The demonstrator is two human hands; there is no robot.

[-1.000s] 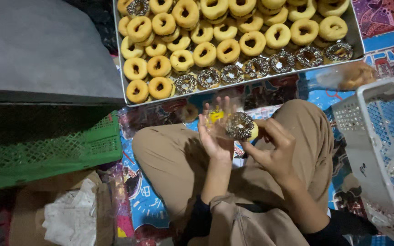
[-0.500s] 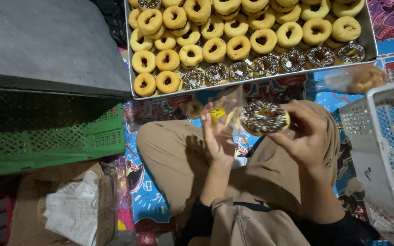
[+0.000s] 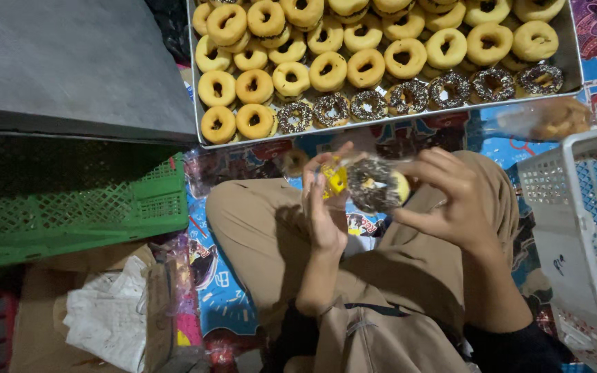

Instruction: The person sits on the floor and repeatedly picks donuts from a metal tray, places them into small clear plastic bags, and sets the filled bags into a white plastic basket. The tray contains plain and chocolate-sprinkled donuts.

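Head view, person seated cross-legged. At frame centre the right hand (image 3: 450,207) pinches a sprinkled doughnut (image 3: 376,185) between thumb and fingers, clamped on its rim; the left hand (image 3: 326,200), fingers closed, grips a clear plastic bag with a yellow label (image 3: 335,178) just beside and touching the doughnut. Compared with half a second earlier, the doughnut has dropped lower and turned edge-on toward the bag, which now partly wraps it. Across the upper frame lies a metal tray (image 3: 388,123) of plain and sprinkled doughnuts. A green crate (image 3: 77,214) occupies the left, a white basket (image 3: 582,228) the right edge, and a bagged doughnut (image 3: 554,119) rests below the tray's right corner.
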